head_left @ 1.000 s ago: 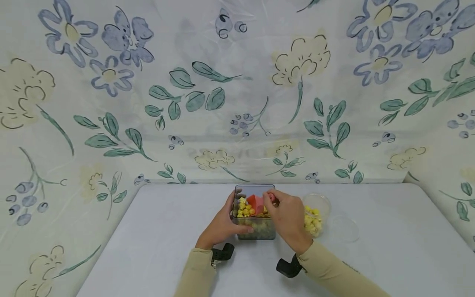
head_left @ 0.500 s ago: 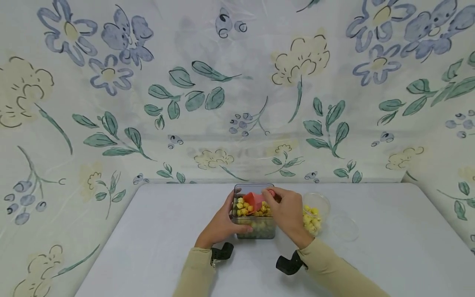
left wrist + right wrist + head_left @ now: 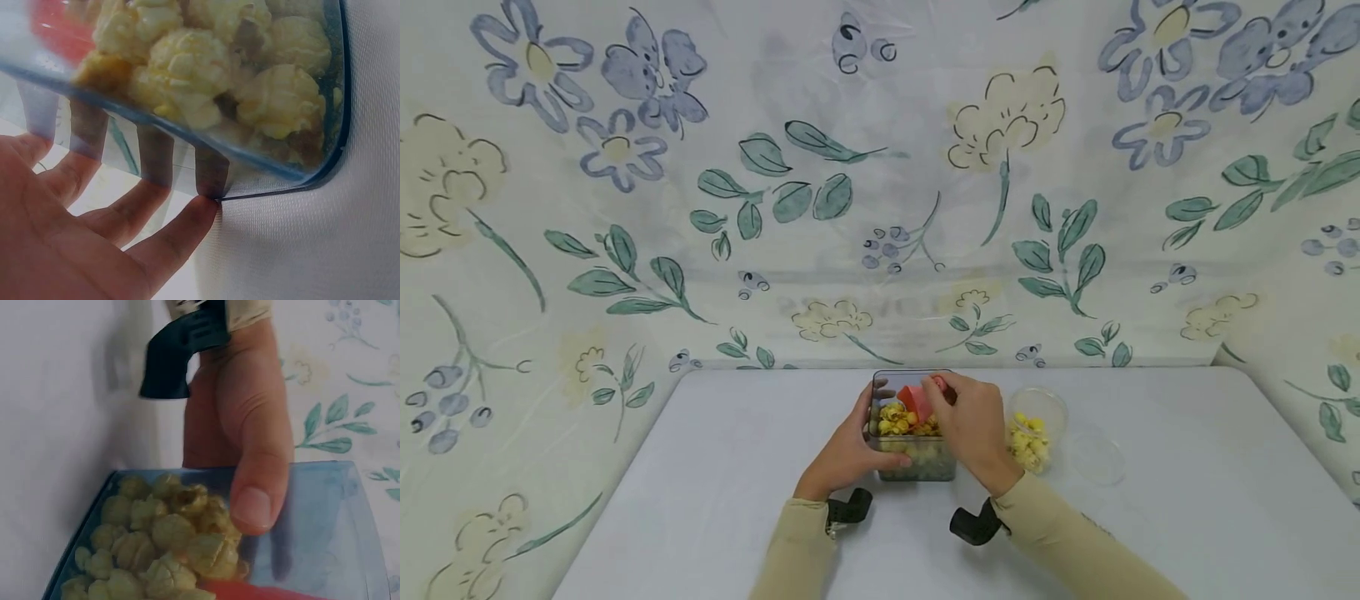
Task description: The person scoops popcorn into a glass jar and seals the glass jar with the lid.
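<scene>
A clear, rectangular container stands on the table, partly filled with yellow popcorn. My left hand grips it from the left, the thumb across the near wall and the fingers along the side. Inside the container is a red scoop, tilted above the popcorn. Its handle is pinched by my right hand, which reaches over the container's right rim. In the right wrist view only a red strip of the scoop shows; in the left wrist view it is a blur behind the wall.
Right of the container a clear round tub with more popcorn lies partly behind my right hand. A transparent round lid lies flat beside it. The white table ends at a floral cloth backdrop.
My right hand has shifted slightly left and up with the scoop. The popcorn in the container's left part lies differently. My left hand keeps its grip in place.
</scene>
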`<move>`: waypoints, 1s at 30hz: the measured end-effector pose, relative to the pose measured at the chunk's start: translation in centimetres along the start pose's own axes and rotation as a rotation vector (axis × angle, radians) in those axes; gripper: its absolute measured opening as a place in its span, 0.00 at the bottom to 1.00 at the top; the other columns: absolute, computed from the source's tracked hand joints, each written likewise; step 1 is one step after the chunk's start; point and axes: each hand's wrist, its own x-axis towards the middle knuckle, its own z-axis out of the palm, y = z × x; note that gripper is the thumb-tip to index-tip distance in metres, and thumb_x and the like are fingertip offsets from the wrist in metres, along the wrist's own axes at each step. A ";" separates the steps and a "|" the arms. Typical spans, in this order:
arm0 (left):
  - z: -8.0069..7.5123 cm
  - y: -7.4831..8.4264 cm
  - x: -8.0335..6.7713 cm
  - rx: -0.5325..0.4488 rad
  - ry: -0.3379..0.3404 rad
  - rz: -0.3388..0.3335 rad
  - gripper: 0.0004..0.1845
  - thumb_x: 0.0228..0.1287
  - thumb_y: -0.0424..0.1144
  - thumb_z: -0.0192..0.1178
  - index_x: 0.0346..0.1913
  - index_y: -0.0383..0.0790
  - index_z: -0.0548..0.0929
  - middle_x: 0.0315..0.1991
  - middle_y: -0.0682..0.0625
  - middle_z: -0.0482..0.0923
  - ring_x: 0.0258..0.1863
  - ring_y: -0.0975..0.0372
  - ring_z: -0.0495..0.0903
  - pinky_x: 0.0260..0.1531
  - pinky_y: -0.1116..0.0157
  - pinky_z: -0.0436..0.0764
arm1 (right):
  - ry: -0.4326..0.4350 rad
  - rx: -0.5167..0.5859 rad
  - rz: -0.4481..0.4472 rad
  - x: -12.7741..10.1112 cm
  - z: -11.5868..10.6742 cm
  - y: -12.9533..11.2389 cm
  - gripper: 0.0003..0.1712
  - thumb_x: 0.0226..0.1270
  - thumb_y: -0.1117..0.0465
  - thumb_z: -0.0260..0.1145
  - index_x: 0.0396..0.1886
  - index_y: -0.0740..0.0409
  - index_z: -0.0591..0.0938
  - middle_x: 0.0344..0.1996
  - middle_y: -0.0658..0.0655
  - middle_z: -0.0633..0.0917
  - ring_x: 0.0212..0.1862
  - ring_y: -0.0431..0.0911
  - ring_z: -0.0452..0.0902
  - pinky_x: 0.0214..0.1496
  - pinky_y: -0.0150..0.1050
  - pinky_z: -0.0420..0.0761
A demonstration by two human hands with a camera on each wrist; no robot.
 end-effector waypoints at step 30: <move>-0.2 0.0 -0.2 0.029 0.009 0.010 0.61 0.49 0.43 0.81 0.80 0.55 0.50 0.75 0.52 0.60 0.68 0.54 0.68 0.63 0.49 0.72 | -0.031 0.247 0.257 -0.8 -0.6 0.1 0.11 0.71 0.59 0.68 0.31 0.62 0.88 0.14 0.49 0.73 0.18 0.40 0.65 0.20 0.33 0.63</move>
